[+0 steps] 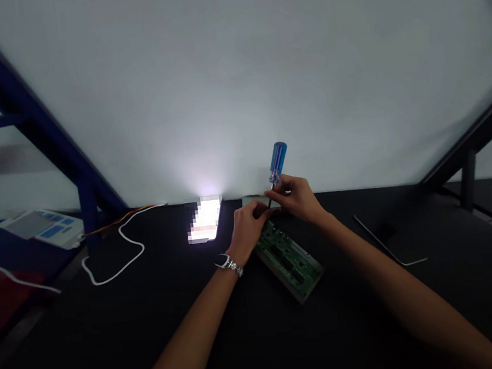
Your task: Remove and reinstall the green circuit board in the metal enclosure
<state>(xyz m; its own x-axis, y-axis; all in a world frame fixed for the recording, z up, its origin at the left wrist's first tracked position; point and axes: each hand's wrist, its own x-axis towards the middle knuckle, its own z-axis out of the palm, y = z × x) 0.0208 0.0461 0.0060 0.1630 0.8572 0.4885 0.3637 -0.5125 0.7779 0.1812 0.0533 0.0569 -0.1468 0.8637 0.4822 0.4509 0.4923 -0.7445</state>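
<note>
A screwdriver point(277, 160) with a blue handle stands nearly upright, tilted slightly right at the top. My right hand point(295, 196) pinches its shaft just below the handle. Around the lower end of the shaft, the fingers of my left hand point(248, 225) are closed, at the far end of a green circuit board point(288, 259). Whether they grip the shaft, a small part or the board's edge is hidden. The board lies on a pale backing, slanting toward me. A pale flat piece point(252, 199) shows behind my left hand. The screwdriver's tip cannot be made out.
A brightly lit phone-like screen point(208, 218) lies left of my hands on the black table point(163, 318). Further left run a white cable point(118, 277) and a white panel point(40, 227). A bent thin rod point(379, 240) lies right, before the wall point(327, 80).
</note>
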